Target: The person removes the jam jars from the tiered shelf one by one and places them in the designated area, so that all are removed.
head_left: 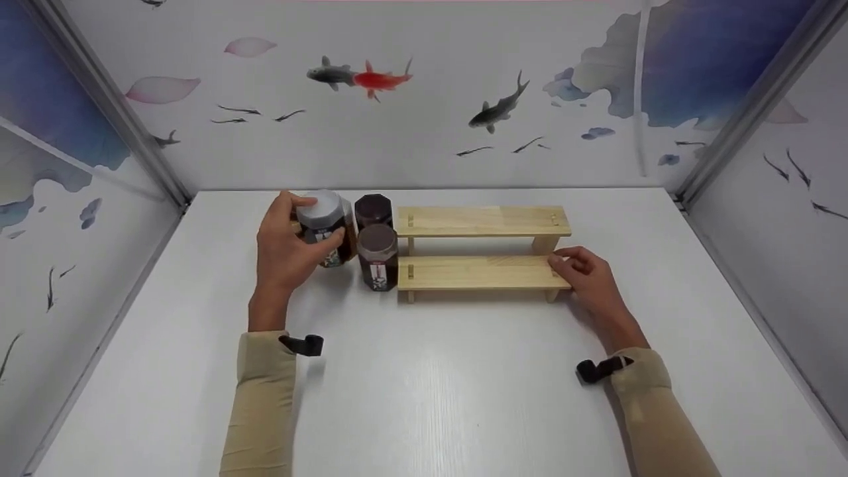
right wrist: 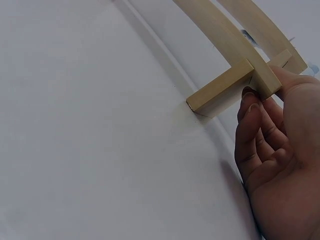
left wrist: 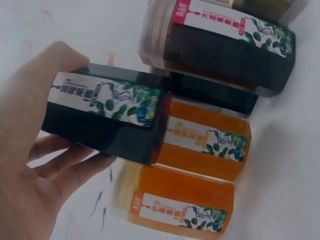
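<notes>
My left hand (head_left: 311,220) grips a dark jar (head_left: 322,228) with a silvery lid, at the left of the white table (head_left: 424,371). In the left wrist view the left hand (left wrist: 70,115) has its thumb and fingers curled round this dark jar (left wrist: 115,125). Two more dark jars (head_left: 374,211) (head_left: 378,257) stand beside it, against the left end of a two-tier wooden shelf (head_left: 483,222). My right hand (head_left: 568,264) holds the right end of the lower tier (head_left: 477,273). In the right wrist view its fingertips (right wrist: 248,97) press against the shelf's leg (right wrist: 225,90).
Two orange jars (left wrist: 205,142) (left wrist: 180,205) and another dark jar (left wrist: 225,50) show in the left wrist view, crowded behind the held one. Walls with painted fish (head_left: 371,78) close in the table at the back and both sides.
</notes>
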Action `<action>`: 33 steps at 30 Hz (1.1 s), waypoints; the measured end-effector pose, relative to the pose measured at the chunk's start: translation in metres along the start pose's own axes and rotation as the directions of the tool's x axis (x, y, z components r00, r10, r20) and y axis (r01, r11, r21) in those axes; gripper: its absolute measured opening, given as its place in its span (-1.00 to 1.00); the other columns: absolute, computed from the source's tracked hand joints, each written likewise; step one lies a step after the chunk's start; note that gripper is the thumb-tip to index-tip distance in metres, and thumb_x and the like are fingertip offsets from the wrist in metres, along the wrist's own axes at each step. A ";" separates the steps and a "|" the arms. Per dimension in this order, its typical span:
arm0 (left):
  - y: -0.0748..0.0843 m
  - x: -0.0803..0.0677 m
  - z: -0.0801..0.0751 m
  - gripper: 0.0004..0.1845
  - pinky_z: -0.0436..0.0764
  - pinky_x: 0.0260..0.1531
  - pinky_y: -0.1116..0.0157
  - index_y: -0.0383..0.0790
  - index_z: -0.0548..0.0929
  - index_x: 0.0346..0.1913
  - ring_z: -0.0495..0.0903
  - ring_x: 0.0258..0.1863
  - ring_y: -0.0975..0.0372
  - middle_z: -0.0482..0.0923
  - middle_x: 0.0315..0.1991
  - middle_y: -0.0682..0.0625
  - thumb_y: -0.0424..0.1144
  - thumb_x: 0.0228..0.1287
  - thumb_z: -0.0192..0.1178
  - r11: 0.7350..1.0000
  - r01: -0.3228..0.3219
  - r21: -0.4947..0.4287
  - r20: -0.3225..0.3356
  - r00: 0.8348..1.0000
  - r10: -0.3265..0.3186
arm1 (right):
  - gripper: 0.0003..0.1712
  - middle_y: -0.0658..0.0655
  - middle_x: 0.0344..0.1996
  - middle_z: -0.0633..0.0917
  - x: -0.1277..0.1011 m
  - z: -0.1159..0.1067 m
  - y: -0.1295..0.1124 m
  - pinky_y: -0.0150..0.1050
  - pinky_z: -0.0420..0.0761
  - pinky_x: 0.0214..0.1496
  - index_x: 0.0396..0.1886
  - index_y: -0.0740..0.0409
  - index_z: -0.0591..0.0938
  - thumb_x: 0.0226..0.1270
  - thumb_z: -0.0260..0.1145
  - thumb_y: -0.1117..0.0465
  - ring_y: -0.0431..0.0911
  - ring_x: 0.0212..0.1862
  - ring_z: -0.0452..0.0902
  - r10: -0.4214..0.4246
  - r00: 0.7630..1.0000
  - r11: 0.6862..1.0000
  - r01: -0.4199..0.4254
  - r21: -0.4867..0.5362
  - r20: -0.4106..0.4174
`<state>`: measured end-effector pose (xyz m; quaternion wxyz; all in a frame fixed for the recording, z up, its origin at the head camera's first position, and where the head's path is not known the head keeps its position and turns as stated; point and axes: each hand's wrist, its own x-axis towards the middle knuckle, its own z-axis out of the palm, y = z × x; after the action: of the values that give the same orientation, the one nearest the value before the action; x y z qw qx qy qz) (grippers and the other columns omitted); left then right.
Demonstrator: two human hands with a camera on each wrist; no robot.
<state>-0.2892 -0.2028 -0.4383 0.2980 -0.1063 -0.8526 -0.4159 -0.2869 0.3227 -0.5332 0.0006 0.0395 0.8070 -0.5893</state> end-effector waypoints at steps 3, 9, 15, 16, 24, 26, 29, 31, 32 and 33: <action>-0.004 -0.001 0.000 -0.38 0.72 0.05 0.01 -0.21 0.58 0.12 0.64 0.10 0.07 0.63 0.10 -0.11 -0.11 0.08 0.69 1.000 0.007 0.024 0.048 0.999 -0.008 | -0.41 -0.15 -0.36 0.60 0.000 0.000 0.000 -0.41 0.48 -0.26 0.26 0.10 0.64 0.51 0.43 -0.22 -0.28 -0.31 0.46 -0.011 1.000 1.000 0.011 0.005 -0.001; -0.010 -0.002 0.001 -0.38 0.70 -0.08 0.05 -0.14 0.60 0.11 0.66 -0.08 0.03 0.61 0.11 -0.13 -0.05 0.07 0.70 0.998 0.017 0.067 0.175 0.984 -0.028 | -0.39 -0.13 -0.37 0.60 -0.001 0.001 -0.001 -0.41 0.46 -0.29 0.25 0.13 0.64 0.50 0.44 -0.23 -0.27 -0.34 0.44 -0.031 1.000 0.999 0.031 0.010 -0.004; -0.015 -0.005 0.002 -0.39 0.62 -0.16 0.11 -0.11 0.61 0.10 0.65 -0.16 0.03 0.65 0.01 -0.12 -0.06 0.05 0.71 0.996 0.025 0.082 0.258 0.965 -0.045 | -0.40 -0.13 -0.34 0.60 -0.003 0.000 -0.003 -0.41 0.48 -0.23 0.29 0.13 0.62 0.54 0.41 -0.20 -0.27 -0.30 0.45 -0.009 1.000 1.000 0.009 0.001 0.009; -0.015 -0.005 0.002 -0.40 0.61 -0.17 0.12 -0.11 0.62 0.09 0.65 -0.18 0.03 0.65 -0.02 -0.12 -0.07 0.05 0.71 0.996 0.025 0.080 0.274 0.961 -0.046 | -0.41 -0.13 -0.34 0.59 -0.006 0.001 -0.008 -0.40 0.49 -0.23 0.29 0.15 0.62 0.55 0.40 -0.18 -0.27 -0.30 0.45 -0.006 1.000 1.000 0.006 -0.003 0.012; -0.018 -0.003 -0.003 -0.40 0.61 -0.09 0.11 -0.11 0.59 0.08 0.61 -0.15 0.07 0.60 0.00 -0.07 -0.11 0.05 0.72 0.999 0.024 0.038 0.407 0.913 -0.037 | -0.43 -0.10 -0.34 0.58 -0.012 0.004 -0.021 -0.40 0.51 -0.25 0.29 0.17 0.61 0.58 0.39 -0.14 -0.26 -0.31 0.47 0.023 1.000 1.000 -0.023 0.005 0.017; -0.018 -0.002 -0.006 -0.38 0.65 -0.02 0.04 -0.11 0.58 0.11 0.62 -0.09 0.04 0.60 0.04 -0.09 -0.13 0.05 0.72 0.999 0.033 0.026 0.424 0.905 -0.041 | -0.42 -0.11 -0.33 0.59 -0.005 0.004 -0.012 -0.41 0.51 -0.26 0.30 0.14 0.61 0.57 0.39 -0.17 -0.27 -0.30 0.47 0.025 1.000 1.000 -0.025 0.002 0.012; -0.018 -0.001 -0.010 -0.33 0.67 0.15 -0.07 -0.11 0.57 0.19 0.64 0.06 0.00 0.60 0.13 -0.12 -0.15 0.07 0.73 0.998 0.060 0.015 0.449 0.892 -0.060 | -0.41 -0.13 -0.32 0.60 0.001 0.004 -0.005 -0.41 0.51 -0.24 0.30 0.08 0.61 0.55 0.39 -0.22 -0.28 -0.29 0.48 0.017 1.000 1.000 -0.017 -0.004 0.011; -0.017 0.000 -0.012 -0.31 0.66 0.21 -0.11 -0.11 0.56 0.25 0.66 0.13 -0.01 0.60 0.17 -0.13 -0.11 0.12 0.70 0.996 0.083 0.024 0.471 0.878 -0.084 | -0.41 -0.13 -0.32 0.60 0.001 0.004 -0.003 -0.42 0.51 -0.24 0.28 0.06 0.62 0.53 0.40 -0.23 -0.28 -0.29 0.48 0.012 1.000 1.000 -0.012 -0.002 0.014; -0.015 0.000 -0.013 -0.31 0.66 0.20 -0.09 -0.11 0.56 0.27 0.66 0.13 -0.01 0.61 0.17 -0.13 -0.06 0.15 0.68 0.995 0.095 0.036 0.479 0.872 -0.101 | -0.40 -0.13 -0.32 0.62 0.001 0.004 -0.003 -0.42 0.52 -0.23 0.28 0.06 0.62 0.53 0.40 -0.24 -0.28 -0.28 0.49 0.011 1.000 1.000 -0.011 -0.004 0.017; -0.013 0.000 -0.015 -0.31 0.66 0.17 -0.06 -0.10 0.57 0.29 0.66 0.12 -0.02 0.62 0.14 -0.13 0.00 0.19 0.66 0.993 0.105 0.056 0.484 0.867 -0.119 | -0.40 -0.13 -0.31 0.62 0.002 0.004 -0.003 -0.42 0.52 -0.24 0.28 0.06 0.63 0.52 0.41 -0.25 -0.28 -0.28 0.50 0.005 1.000 1.000 -0.005 -0.003 0.019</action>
<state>-0.2889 -0.2229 -0.4395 0.0508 -0.1535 -0.9105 -0.3805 -0.2888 0.3183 -0.5314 0.0097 0.0359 0.8076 -0.5885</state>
